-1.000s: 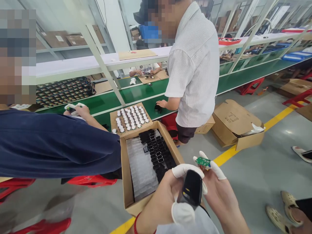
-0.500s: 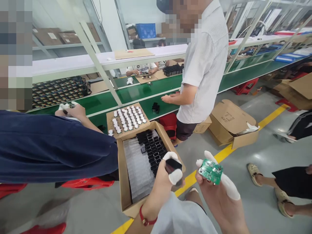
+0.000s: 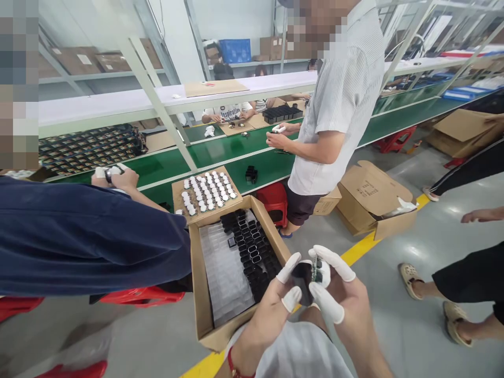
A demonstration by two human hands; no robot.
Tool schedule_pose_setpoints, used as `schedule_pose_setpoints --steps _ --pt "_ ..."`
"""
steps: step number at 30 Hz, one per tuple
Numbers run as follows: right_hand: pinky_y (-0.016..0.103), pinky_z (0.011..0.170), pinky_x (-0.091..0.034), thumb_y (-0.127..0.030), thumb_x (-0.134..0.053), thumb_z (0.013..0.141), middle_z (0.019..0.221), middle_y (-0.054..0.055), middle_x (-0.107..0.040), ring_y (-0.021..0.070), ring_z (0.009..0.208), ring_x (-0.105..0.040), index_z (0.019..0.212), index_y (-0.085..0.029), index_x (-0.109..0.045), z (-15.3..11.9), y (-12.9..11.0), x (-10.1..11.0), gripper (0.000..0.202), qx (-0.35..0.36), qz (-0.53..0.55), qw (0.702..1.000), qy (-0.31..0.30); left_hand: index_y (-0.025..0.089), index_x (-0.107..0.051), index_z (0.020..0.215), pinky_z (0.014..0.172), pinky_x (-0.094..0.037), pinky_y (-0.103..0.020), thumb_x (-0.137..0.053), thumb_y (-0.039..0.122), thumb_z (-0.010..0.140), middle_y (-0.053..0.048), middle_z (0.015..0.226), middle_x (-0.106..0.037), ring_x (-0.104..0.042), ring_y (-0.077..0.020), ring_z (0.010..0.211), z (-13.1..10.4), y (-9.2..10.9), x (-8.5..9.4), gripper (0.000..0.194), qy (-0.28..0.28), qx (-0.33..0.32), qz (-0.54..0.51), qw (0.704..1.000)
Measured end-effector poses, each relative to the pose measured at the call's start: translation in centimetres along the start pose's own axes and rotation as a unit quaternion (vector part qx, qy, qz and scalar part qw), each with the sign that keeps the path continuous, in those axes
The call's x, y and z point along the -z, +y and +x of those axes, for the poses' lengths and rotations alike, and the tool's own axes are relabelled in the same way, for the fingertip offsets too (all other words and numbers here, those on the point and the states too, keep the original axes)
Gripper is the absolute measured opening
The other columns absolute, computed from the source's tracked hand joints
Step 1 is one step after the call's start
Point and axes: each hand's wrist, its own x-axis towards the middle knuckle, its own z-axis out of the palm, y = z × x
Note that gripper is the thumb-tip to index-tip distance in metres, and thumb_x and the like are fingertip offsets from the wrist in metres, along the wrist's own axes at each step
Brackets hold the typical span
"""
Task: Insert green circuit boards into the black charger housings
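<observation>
My left hand (image 3: 275,299), with white finger cots, grips a black plastic casing (image 3: 302,282) between thumb and fingers. Pinched in my right hand (image 3: 346,299) is a green circuit board (image 3: 315,268), seen edge-on, with a white round part behind it. Board and casing meet or nearly meet in front of my lap; exact contact cannot be made out. Left of my hands, a cardboard box (image 3: 202,325) holds clear plastic trays (image 3: 224,273) and rows of black casings (image 3: 250,241). Behind it lies a cardboard sheet (image 3: 177,197) bearing many white round parts.
A person in a striped shirt (image 3: 342,105) stands at the green conveyor (image 3: 220,149). At left, a co-worker's dark blue sleeve (image 3: 90,236) reaches near the box. Red stools (image 3: 271,202), an open carton (image 3: 366,194) and people's legs surround the floor.
My right hand has moved left and turned the board edge-on; my left hand has shifted right with the casing, bringing them together. The striped-shirt person's hands have risen. Another person's hand has appeared at right.
</observation>
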Motion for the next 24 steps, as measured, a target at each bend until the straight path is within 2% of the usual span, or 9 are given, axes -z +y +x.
schedule_pose_setpoints --steps 2,4,7,11,17,19,21,23,24 --pt "0.022 0.078 -0.056 -0.021 -0.073 0.074 0.103 0.003 -0.066 0.0141 0.09 -0.065 0.118 -0.032 -0.061 0.0 -0.4 -0.2 0.047 0.058 -0.076 0.995 -0.006 0.04 -0.061 0.122 0.082 -0.049 -0.022 -0.081 0.041 0.068 -0.002 0.123 -0.065 -0.063 -0.0138 0.099 0.1 0.3 -0.3 0.057 0.023 -0.007 0.006 1.0" --pt "0.023 0.078 -0.057 -0.02 -0.066 0.078 0.095 0.001 -0.065 0.0132 0.085 -0.064 0.124 -0.032 -0.054 0.1 -0.9 -0.4 0.049 0.112 -0.146 0.983 -0.018 0.032 -0.066 0.114 0.078 -0.049 -0.022 -0.085 0.038 0.064 -0.004 0.114 -0.068 -0.063 -0.0137 0.092 0.3 0.7 -0.6 0.054 0.038 -0.005 0.015 0.999" --pt "0.026 0.073 -0.057 -0.017 -0.058 0.081 0.081 -0.001 -0.06 0.0132 0.076 -0.061 0.129 -0.028 -0.044 0.4 -1.4 -0.7 0.052 0.164 -0.238 0.957 -0.029 0.022 -0.067 0.106 0.09 -0.049 -0.027 -0.087 0.036 0.061 -0.007 0.108 -0.068 -0.062 -0.0196 0.103 0.4 1.0 -0.6 0.052 0.045 -0.004 0.041 0.998" --pt "0.028 0.068 -0.056 -0.013 -0.052 0.079 0.078 0.0 -0.057 0.0144 0.073 -0.058 0.132 -0.023 -0.039 0.7 -2.0 -0.9 0.055 0.199 -0.307 0.929 -0.054 0.025 -0.063 0.105 0.096 -0.047 -0.03 -0.089 0.032 0.056 -0.005 0.116 -0.066 -0.059 -0.0212 0.112 0.3 0.6 0.3 0.056 0.069 -0.015 0.039 0.997" --pt "0.035 0.06 -0.048 -0.014 -0.051 0.078 0.077 0.001 -0.06 0.0173 0.065 -0.051 0.145 -0.021 -0.023 1.5 -3.3 -1.3 0.072 0.225 -0.431 0.863 -0.135 0.023 -0.063 0.109 0.103 -0.044 -0.035 -0.09 0.031 0.055 -0.008 0.118 -0.064 -0.056 -0.0256 0.117 0.5 0.5 0.5 0.06 0.067 -0.02 0.04 0.997" --pt "0.035 0.06 -0.046 -0.015 -0.053 0.076 0.075 -0.001 -0.06 0.0176 0.065 -0.05 0.143 -0.025 -0.026 1.6 -3.2 -1.2 0.073 0.21 -0.411 0.874 -0.152 0.022 -0.064 0.106 0.101 -0.045 -0.036 -0.089 0.026 0.055 -0.009 0.117 -0.065 -0.057 -0.0259 0.114 0.4 0.6 0.3 0.058 0.069 -0.018 0.041 0.997" --pt "0.036 0.069 -0.05 -0.015 -0.056 0.077 0.078 -0.001 -0.06 0.0171 0.069 -0.054 0.137 -0.03 -0.035 1.6 -2.9 -0.7 0.066 0.172 -0.317 0.921 -0.145 0.024 -0.064 0.106 0.097 -0.047 -0.033 -0.089 0.021 0.055 -0.006 0.112 -0.066 -0.059 -0.0228 0.108 0.1 0.6 0.3 0.057 0.067 -0.038 0.039 0.996" --pt "0.039 0.084 -0.052 -0.018 -0.061 0.079 0.092 0.001 -0.064 0.017 0.081 -0.06 0.131 -0.032 -0.044 1.4 -2.8 0.3 0.056 0.119 -0.173 0.972 -0.11 0.027 -0.063 0.109 0.089 -0.049 -0.028 -0.088 0.02 0.057 -0.004 0.107 -0.066 -0.061 -0.018 0.1 -0.5 0.7 0.5 0.058 0.058 -0.069 0.043 0.995" --pt "0.039 0.089 -0.052 -0.02 -0.062 0.08 0.102 0.003 -0.065 0.0176 0.089 -0.063 0.13 -0.033 -0.047 1.3 -2.9 0.8 0.053 0.094 -0.101 0.986 -0.093 0.029 -0.062 0.111 0.087 -0.049 -0.026 -0.088 0.021 0.058 -0.003 0.108 -0.065 -0.061 -0.0164 0.098 -0.8 0.9 0.5 0.059 0.053 -0.081 0.046 0.994"
